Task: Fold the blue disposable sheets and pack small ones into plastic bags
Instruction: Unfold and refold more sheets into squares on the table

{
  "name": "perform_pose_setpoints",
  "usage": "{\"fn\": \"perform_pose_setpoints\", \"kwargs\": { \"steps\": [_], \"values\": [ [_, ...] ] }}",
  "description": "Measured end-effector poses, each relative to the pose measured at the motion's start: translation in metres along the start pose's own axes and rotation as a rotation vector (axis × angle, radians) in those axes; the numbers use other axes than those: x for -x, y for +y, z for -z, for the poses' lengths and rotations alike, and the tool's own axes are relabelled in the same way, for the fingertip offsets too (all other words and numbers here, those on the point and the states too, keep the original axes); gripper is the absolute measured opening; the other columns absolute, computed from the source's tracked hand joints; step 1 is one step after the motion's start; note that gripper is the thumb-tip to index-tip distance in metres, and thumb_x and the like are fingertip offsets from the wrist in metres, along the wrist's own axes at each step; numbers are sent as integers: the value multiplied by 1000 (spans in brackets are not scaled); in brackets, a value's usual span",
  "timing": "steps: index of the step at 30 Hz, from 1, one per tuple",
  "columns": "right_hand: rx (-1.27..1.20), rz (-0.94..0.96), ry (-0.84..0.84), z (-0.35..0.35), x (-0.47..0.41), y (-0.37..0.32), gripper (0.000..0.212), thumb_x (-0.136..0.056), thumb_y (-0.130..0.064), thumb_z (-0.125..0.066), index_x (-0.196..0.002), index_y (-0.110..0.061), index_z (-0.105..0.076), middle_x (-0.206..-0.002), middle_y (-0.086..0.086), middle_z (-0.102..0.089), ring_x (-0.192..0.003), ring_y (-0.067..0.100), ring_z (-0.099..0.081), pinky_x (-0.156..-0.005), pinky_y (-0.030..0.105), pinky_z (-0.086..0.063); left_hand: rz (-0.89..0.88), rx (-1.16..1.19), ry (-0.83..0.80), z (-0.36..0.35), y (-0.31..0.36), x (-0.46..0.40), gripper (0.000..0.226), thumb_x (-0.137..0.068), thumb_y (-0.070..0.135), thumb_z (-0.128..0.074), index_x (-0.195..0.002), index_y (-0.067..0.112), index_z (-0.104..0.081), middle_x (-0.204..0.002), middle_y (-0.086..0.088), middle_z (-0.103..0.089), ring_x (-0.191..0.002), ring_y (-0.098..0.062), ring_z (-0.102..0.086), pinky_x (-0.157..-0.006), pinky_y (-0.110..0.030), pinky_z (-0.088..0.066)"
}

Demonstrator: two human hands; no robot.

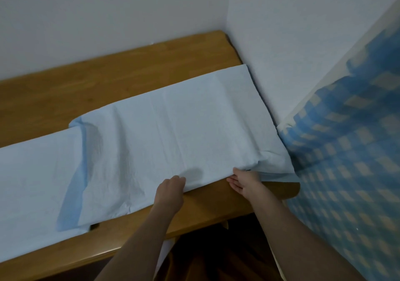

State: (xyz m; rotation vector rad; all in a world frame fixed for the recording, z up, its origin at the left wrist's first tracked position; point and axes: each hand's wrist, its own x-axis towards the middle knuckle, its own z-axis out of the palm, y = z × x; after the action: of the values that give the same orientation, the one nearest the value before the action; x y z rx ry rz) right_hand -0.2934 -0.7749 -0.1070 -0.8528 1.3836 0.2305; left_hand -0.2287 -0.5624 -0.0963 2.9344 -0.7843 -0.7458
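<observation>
A: Folding step under way — blue sheet (pixel 164 129) lying flat across the worktop (pixel 121 68), stretching from just beyond both hands away to the left.
B: Left hand (pixel 171 192) curled over the near edge, pinching it by the look of things; right hand (pixel 244 183) palm up, fingers tucked beneath the near right corner.
A: Next, most likely — lifting that near edge and carrying it across to the far edge, keeping both hands level so the crease runs straight.
B: Tight on the right, though. White wall (pixel 303 53) hard against the sheet's end, checked blue fabric (pixel 346 161) just right of the right hand.
A: No plastic bags in sight; packing not yet begun, apparently.
</observation>
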Motion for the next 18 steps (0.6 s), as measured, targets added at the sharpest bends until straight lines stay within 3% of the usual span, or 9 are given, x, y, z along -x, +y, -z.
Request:
{"fn": "perform_pose_setpoints", "kwargs": {
  "steps": [12,18],
  "values": [
    [100,-30,-56,-32,10,14,13,-95,-12,-59,-105,-5,-58,-91,12,-70,-79,21,-68,-58,29,-52,80,17,-5,1,-37,13,19,-87,2,-52,-83,21,-48,-92,0,-58,-83,-19,-58,-70,-26,-49],
    [149,-40,-61,-52,18,25,14,-95,-12,-59,-107,-4,-58,-91,12,-70,-79,20,-68,-57,28,-52,103,31,-6,0,-61,21,22,-85,2,-53,-82,22,-45,-93,0,-58,-83,-18,-57,-67,-23,-44]
  ]
}}
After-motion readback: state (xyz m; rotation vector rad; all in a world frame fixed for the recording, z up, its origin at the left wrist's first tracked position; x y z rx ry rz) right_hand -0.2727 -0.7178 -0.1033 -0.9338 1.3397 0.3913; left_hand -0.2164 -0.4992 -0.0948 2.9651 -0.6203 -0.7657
